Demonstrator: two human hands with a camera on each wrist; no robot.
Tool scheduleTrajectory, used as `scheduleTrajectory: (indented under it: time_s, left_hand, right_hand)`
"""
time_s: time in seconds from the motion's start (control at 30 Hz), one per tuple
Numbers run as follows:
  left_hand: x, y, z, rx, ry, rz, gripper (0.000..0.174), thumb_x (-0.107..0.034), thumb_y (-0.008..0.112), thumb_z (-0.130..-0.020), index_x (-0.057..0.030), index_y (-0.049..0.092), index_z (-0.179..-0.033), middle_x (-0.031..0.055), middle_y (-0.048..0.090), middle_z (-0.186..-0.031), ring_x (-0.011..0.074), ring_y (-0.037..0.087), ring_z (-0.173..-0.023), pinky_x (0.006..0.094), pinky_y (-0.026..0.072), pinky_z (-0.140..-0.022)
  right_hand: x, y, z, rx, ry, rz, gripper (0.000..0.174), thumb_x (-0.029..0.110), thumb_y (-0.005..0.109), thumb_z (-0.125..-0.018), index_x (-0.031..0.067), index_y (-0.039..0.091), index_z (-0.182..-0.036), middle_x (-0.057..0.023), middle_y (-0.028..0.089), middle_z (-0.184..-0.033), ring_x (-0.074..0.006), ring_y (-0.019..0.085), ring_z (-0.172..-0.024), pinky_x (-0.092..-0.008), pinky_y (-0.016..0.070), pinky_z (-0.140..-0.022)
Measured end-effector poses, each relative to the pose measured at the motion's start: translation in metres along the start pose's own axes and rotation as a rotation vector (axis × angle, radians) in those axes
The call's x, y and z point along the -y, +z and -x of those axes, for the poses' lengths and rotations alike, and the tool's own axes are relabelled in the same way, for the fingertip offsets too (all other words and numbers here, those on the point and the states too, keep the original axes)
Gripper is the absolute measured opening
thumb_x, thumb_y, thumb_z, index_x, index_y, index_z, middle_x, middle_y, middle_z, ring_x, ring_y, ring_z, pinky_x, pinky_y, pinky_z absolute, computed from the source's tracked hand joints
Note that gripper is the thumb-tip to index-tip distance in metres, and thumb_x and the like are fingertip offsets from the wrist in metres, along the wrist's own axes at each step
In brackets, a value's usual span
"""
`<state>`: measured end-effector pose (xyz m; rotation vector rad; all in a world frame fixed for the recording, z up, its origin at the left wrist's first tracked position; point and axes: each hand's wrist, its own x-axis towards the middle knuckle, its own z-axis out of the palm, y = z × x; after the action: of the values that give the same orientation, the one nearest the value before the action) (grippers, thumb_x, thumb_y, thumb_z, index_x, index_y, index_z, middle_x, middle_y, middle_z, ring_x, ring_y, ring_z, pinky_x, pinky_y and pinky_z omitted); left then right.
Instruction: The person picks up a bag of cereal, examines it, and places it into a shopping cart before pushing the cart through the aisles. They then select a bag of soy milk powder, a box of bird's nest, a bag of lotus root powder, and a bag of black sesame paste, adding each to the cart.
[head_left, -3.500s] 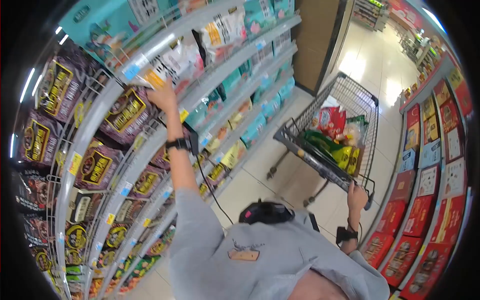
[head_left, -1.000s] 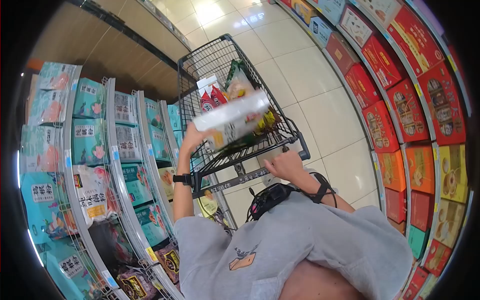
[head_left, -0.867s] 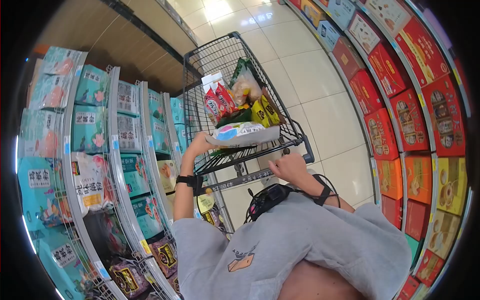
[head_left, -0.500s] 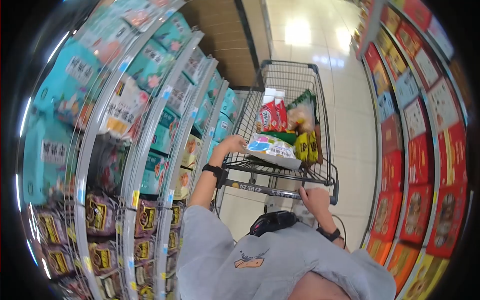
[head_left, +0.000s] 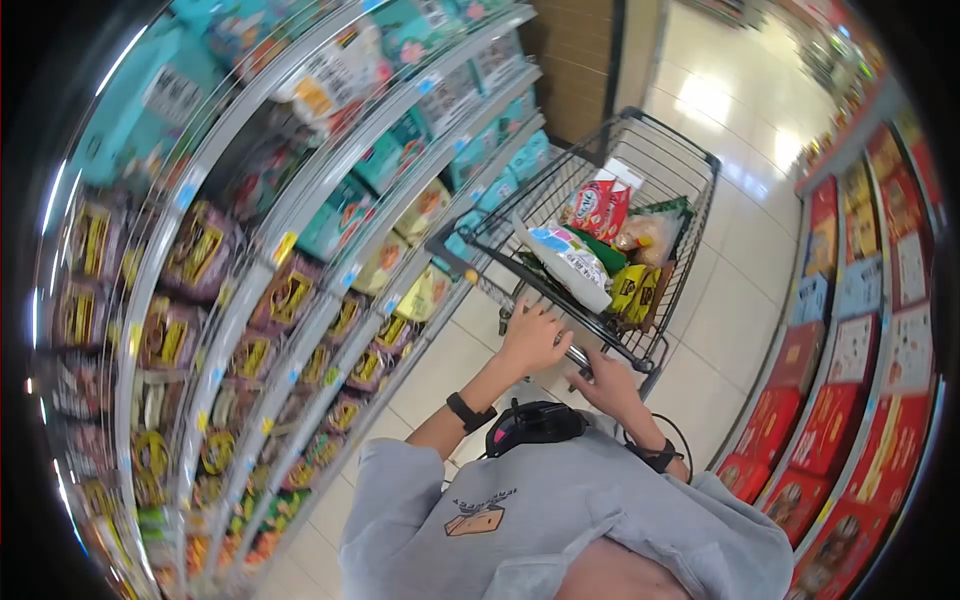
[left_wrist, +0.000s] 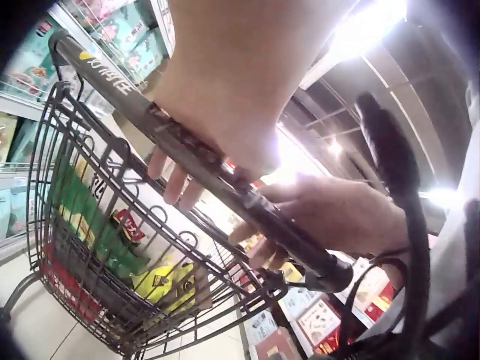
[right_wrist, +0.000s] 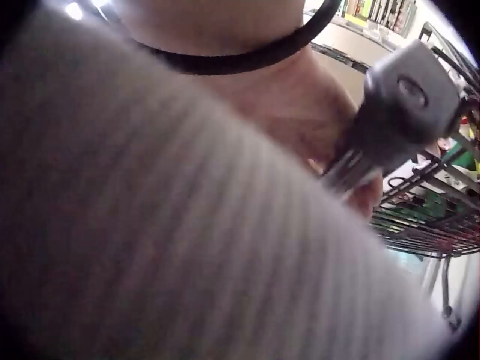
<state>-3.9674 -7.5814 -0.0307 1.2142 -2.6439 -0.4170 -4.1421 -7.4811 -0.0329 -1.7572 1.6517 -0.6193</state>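
Observation:
In the head view both hands are at the handle of a black wire shopping cart point(head_left: 690, 170). My left hand point(head_left: 535, 340) lies over the middle of the handle bar point(left_wrist: 112, 86); the left wrist view shows its fingertips curled around the bar's far side. Close beside it, my right hand point(head_left: 612, 385) grips the bar nearer its right end, fingers wrapped around it. Inside the cart, a white printed bag point(head_left: 570, 262) leans nearest the handle. Red packs point(head_left: 597, 208), a yellow bag point(head_left: 635, 290) and a clear bag of pale food point(head_left: 650, 232) lie around it.
Shelves on the left carry teal bags point(head_left: 160, 90), purple bags point(head_left: 200, 245) and a white bag point(head_left: 340, 75). Red gift boxes point(head_left: 830, 420) line the shelves on the right. A brown panel point(head_left: 575, 70) stands beyond the left shelf; tiled floor point(head_left: 735, 235) runs ahead.
My left hand took a white bag from the left shelf, lowered it into the cart and let go. It has since moved to the handle beside my right hand. The view has turned.

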Motion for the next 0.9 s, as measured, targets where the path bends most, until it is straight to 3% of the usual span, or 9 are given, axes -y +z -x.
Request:
scheduleTrajectory:
  time_s: [0.03, 0.1, 0.17, 0.23, 0.27, 0.33, 0.43, 0.6, 0.9]
  left_hand:
    - [-0.019, 0.006, 0.011, -0.157, 0.033, -0.055, 0.031, -0.031, 0.053, -0.087, -0.0087, 0.068, -0.072, 0.0067, 0.066, -0.078, 0.026, 0.057, -0.091, 0.0534, 0.0309, -0.101]
    - [-0.059, 0.021, 0.02, -0.194, -0.083, -0.06, 0.027, -0.029, 0.054, -0.084, -0.0108, 0.067, -0.069, 0.0048, 0.065, -0.076, 0.0254, 0.056, -0.086, 0.0523, 0.0287, -0.102]
    - [-0.098, 0.037, 0.022, 0.019, -0.086, -0.028, 0.024, -0.028, 0.055, -0.083, -0.0115, 0.067, -0.069, 0.0023, 0.065, -0.075, 0.0245, 0.056, -0.087, 0.0527, 0.0282, -0.103]
    - [-0.138, 0.05, 0.03, -0.083, -0.039, -0.031, 0.031, -0.031, 0.055, -0.082, -0.0092, 0.067, -0.063, 0.0052, 0.063, -0.066, 0.0259, 0.058, -0.078, 0.0484, 0.0343, -0.097]
    - [-0.157, 0.052, 0.03, -0.034, -0.065, -0.086, 0.036, -0.034, 0.054, -0.082, -0.0078, 0.066, -0.06, 0.008, 0.06, -0.061, 0.0273, 0.058, -0.072, 0.0457, 0.0367, -0.091]
    - [-0.182, 0.054, 0.037, -0.111, -0.052, -0.139, 0.051, -0.043, 0.053, -0.085, -0.0039, 0.064, -0.053, 0.0143, 0.053, -0.05, 0.0311, 0.056, -0.057, 0.0399, 0.0398, -0.077]
    - [-0.191, 0.056, 0.05, -0.133, -0.116, -0.137, 0.055, -0.048, 0.052, -0.085, -0.0039, 0.066, -0.055, 0.015, 0.054, -0.051, 0.031, 0.057, -0.059, 0.0393, 0.0402, -0.077]
    - [-0.205, 0.061, 0.081, -0.202, -0.176, -0.144, 0.057, -0.052, 0.052, -0.084, -0.0042, 0.068, -0.057, 0.0143, 0.053, -0.05, 0.0311, 0.056, -0.058, 0.0388, 0.0402, -0.076]
    - [-0.243, 0.079, 0.169, -0.224, -0.207, -0.132, 0.055, -0.048, 0.051, -0.086, -0.0045, 0.068, -0.056, 0.0131, 0.056, -0.051, 0.03, 0.058, -0.066, 0.0378, 0.0389, -0.081]
  right_hand:
    - [-0.006, -0.008, 0.008, 0.045, -0.045, 0.005, 0.045, 0.044, 0.061, -0.086, 0.0006, 0.063, -0.099, -0.022, 0.063, -0.074, -0.0402, 0.064, -0.073, -0.0487, 0.0485, -0.064]
    - [-0.013, -0.037, 0.019, 0.169, -0.229, -0.131, 0.046, 0.039, 0.064, -0.085, 0.0001, 0.06, -0.108, -0.0236, 0.064, -0.084, -0.0417, 0.063, -0.077, -0.0471, 0.0491, -0.065]
    - [-0.026, -0.075, 0.034, 0.35, -0.21, -0.104, 0.042, 0.034, 0.064, -0.086, 0.001, 0.06, -0.113, -0.0232, 0.064, -0.086, -0.0404, 0.063, -0.081, -0.0474, 0.0481, -0.074]
    - [-0.078, -0.084, 0.045, 0.307, -0.329, -0.036, 0.041, 0.031, 0.061, -0.089, 0.0027, 0.059, -0.118, -0.0241, 0.063, -0.102, -0.0374, 0.06, -0.103, -0.0459, 0.044, -0.091]
    - [-0.085, -0.088, 0.059, 0.317, -0.344, -0.047, 0.041, 0.031, 0.061, -0.089, 0.0027, 0.059, -0.118, -0.0241, 0.063, -0.102, -0.0374, 0.06, -0.103, -0.0459, 0.044, -0.091]
    - [-0.098, -0.099, 0.083, 0.133, -0.415, 0.04, 0.039, 0.027, 0.06, -0.091, 0.0038, 0.058, -0.122, -0.0241, 0.055, -0.124, -0.0354, 0.045, -0.128, -0.045, 0.0354, -0.104]
    - [-0.103, -0.092, 0.097, 0.178, -0.475, -0.116, 0.041, 0.026, 0.061, -0.091, 0.0049, 0.056, -0.127, -0.0221, 0.045, -0.139, -0.0373, 0.033, -0.137, -0.0425, 0.0323, -0.109]
    - [-0.097, -0.1, 0.126, 0.264, -0.485, -0.069, 0.048, 0.024, 0.058, -0.094, 0.0051, 0.048, -0.136, -0.0243, 0.036, -0.146, -0.0393, 0.032, -0.138, -0.0404, 0.0314, -0.109]
    - [-0.136, -0.081, 0.199, 0.316, -0.352, -0.094, 0.05, 0.025, 0.052, -0.097, -0.0004, 0.042, -0.139, -0.0248, 0.036, -0.147, -0.0361, 0.034, -0.138, -0.039, 0.0271, -0.112]
